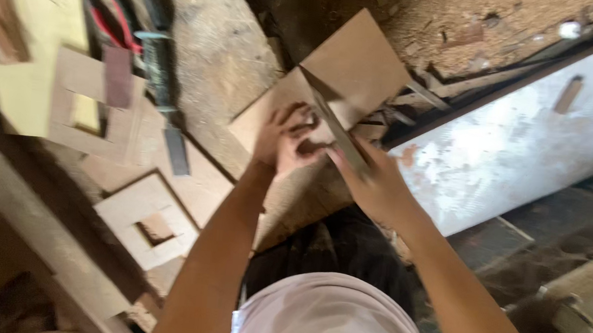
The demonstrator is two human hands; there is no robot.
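- We are looking down past our pale shirt (pixel 330 321) at both forearms reaching forward
- Our right hand (pixel 373 183) is closing round the lower end of a long flat metal blade (pixel 335 124), fingers wrapped on it
- Our left hand (pixel 286 141) is curling its fingers down onto a brown board (pixel 357 62), just beside the blade; we cannot tell whether it is gripping anything or only pressing
- The board is lying tilted on the dusty counter (pixel 213 54), with the blade crossing it slantwise
- To the left, a square wooden frame with a cut-out (pixel 147 222) is lying flat, well apart from the hands
- Farther off, a yellowish panel (pixel 34 47) and a dark long tool (pixel 159 71) are resting on the counter
- To the right, a worn white panel (pixel 524 138) is running alongside
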